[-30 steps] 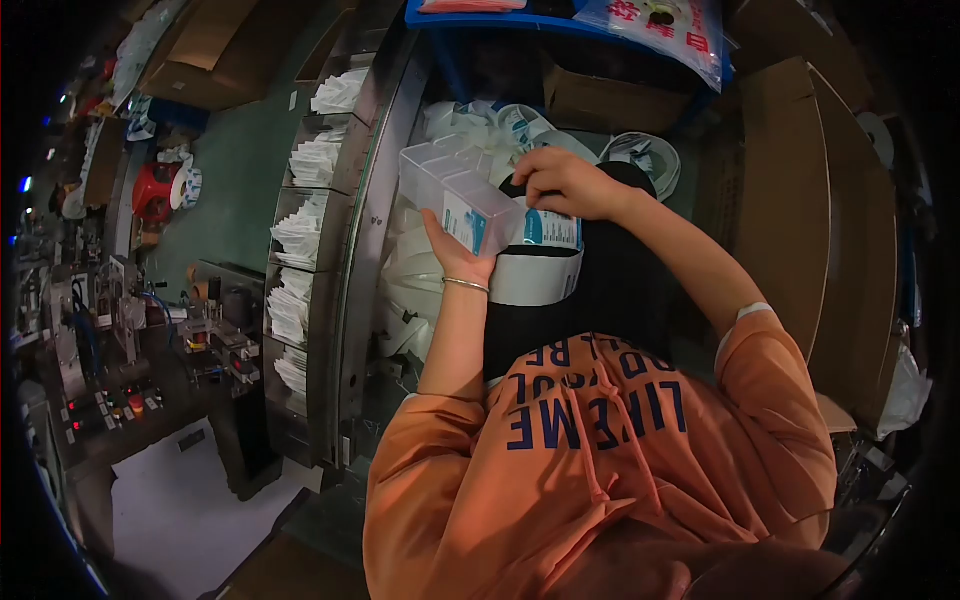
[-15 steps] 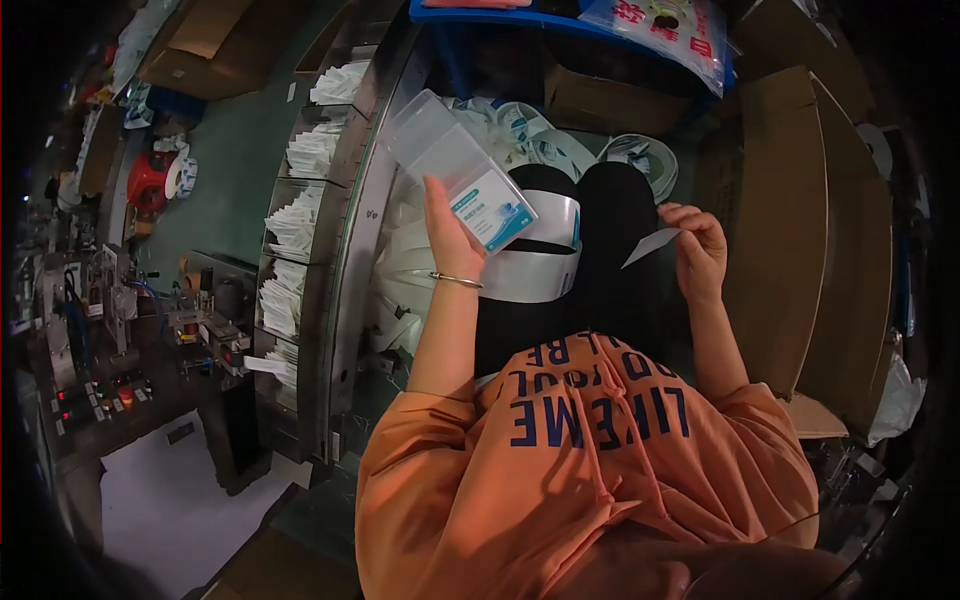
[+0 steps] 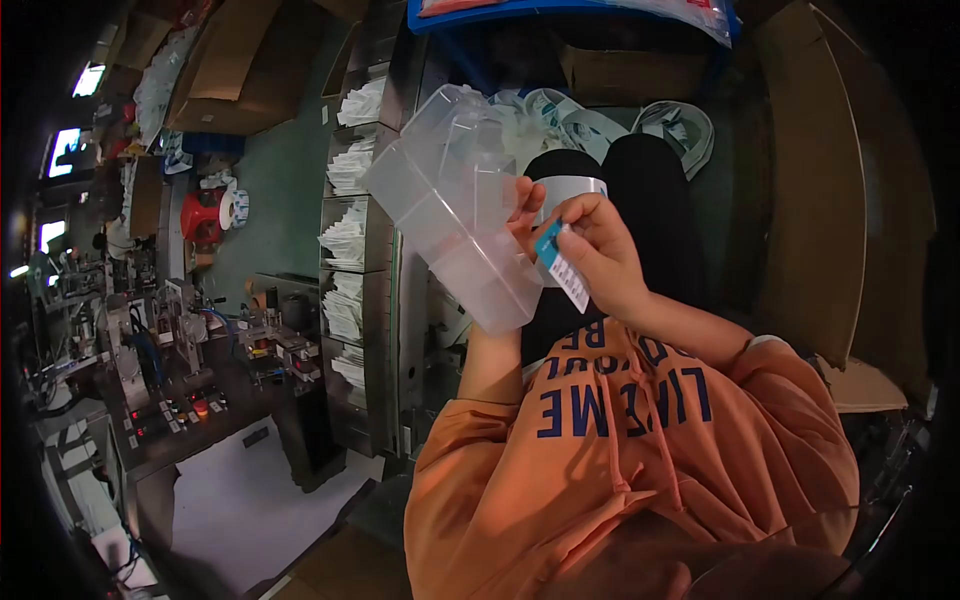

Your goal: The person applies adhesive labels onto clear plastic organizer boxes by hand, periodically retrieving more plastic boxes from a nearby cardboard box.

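A clear plastic box (image 3: 455,235), with its hinged lid swung open, is tilted in front of my left hand (image 3: 522,212). My left hand holds it from behind; fingertips show past its right side, while the palm is seen only faintly through the plastic. Close to the box's right edge, my right hand (image 3: 600,245) pinches a small blue-and-white printed card (image 3: 563,270) between thumb and fingers. A white band (image 3: 575,186) lies around the leg behind the hands.
Metal bins with stacks of white packets (image 3: 345,305) run along the left. Further left is a bench with small machines (image 3: 190,365). A large cardboard box (image 3: 815,190) stands at right. Rolls of labels (image 3: 680,135) lie beyond the knees.
My left hand has turned the clear box, and its printed face no longer shows. My right hand has come left to it with the card, whose printed side now shows. The view has shifted.
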A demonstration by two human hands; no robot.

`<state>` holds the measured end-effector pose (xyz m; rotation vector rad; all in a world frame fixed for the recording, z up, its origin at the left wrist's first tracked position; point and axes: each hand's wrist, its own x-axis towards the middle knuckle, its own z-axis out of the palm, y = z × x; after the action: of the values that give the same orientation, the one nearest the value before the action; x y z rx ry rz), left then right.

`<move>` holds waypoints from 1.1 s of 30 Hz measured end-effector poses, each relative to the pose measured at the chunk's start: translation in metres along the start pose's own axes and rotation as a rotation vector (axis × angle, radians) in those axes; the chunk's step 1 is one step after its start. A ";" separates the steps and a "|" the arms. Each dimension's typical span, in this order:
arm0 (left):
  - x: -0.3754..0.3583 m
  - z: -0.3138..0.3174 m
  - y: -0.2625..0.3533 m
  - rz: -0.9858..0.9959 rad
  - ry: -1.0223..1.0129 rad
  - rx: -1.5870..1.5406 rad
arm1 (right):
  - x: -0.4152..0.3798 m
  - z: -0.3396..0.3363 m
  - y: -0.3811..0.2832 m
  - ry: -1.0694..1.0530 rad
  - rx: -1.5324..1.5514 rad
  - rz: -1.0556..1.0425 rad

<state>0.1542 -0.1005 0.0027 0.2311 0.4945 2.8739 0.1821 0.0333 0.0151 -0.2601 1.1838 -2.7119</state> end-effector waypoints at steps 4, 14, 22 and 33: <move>-0.009 0.011 -0.010 0.032 0.098 0.107 | -0.002 0.020 0.005 -0.019 0.015 -0.030; -0.010 0.000 -0.018 0.014 0.206 0.098 | -0.003 0.018 0.009 -0.039 -0.126 -0.082; -0.006 -0.007 -0.016 -0.044 0.124 0.079 | -0.003 0.016 0.011 -0.036 -0.181 -0.074; 0.000 -0.009 -0.018 -0.007 -0.109 0.110 | -0.005 0.016 0.002 -0.039 -0.542 -0.224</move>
<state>0.1561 -0.0870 -0.0122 0.4002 0.6315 2.8121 0.1912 0.0220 0.0240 -0.5381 1.9647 -2.4806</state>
